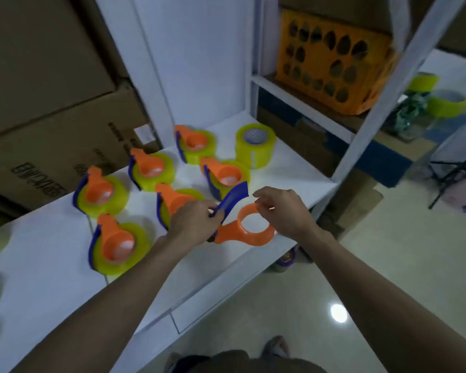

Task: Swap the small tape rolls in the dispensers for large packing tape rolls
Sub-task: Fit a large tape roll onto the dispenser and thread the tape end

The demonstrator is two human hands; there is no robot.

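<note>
On shelf (51, 265): six loaded dispensers, in two rough rows running from near left to far right. Behind them, far right on same shelf, one loose tape roll (254, 149), standing apart. Held above shelf's front right edge: empty dispenser (249, 227), left hand (194, 224) at its handle end, right hand (283, 208) at its ring. Left of shelf: stacked boxes (46, 103). Right, behind upright post: crate (334, 63) on higher shelf.
</note>
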